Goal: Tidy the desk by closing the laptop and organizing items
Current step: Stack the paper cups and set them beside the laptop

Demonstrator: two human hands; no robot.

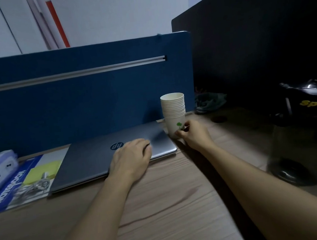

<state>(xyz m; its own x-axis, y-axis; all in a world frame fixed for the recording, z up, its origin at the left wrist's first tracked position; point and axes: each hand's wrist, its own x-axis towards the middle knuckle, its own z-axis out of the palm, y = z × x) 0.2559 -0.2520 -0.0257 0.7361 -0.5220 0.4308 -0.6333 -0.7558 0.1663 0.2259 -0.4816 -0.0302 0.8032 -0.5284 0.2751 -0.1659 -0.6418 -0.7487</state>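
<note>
Resting flat on the closed grey laptop [106, 156], the left hand [132, 157] lies relaxed. At 2 o'clock, the right hand [192, 134] pinches the stacked paper cups [173, 114] beside the laptop's corner; bare woodgrain table [163, 207] fronts both.

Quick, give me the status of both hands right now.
Left hand: open, resting flat on the closed laptop.
Right hand: fingers pinching the bottom of the paper cup stack.
</note>
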